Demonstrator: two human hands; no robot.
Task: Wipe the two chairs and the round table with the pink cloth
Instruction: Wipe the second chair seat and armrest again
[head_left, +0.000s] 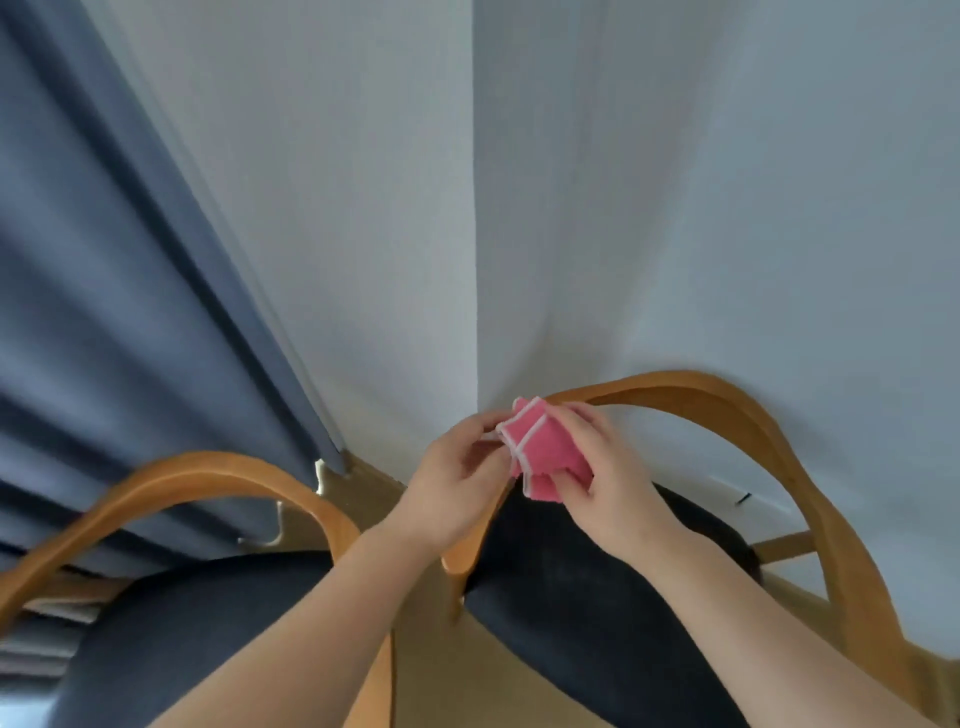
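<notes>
Pink cloth (543, 449): folded into a small pad with white stitched edges, held up in the air between both hands, above the front of the right chair's seat and level with the top of its backrest.
Left hand (457, 475): fingers curled, thumb and fingertips pinching the cloth's left edge.
Right hand (605, 467): fingers curled round the right side of the cloth, gripping it from behind and below.
Forearms: both bare, reaching up from the lower edge of the view and meeting at the cloth.
Right chair (597, 587): curved wooden backrest arching behind the hands, dark cushioned seat below them; it stands close to the white wall (675, 208).
Left chair (171, 623): same curved wooden frame and dark seat, standing just beside the right chair, its back towards the blue-grey curtain (93, 312).
Curtain: hangs in folds down the left side to the floor.
Floor (436, 665): light brown, visible in the gap between the two chairs.
Sharpness: the edges of the view are blurred.
</notes>
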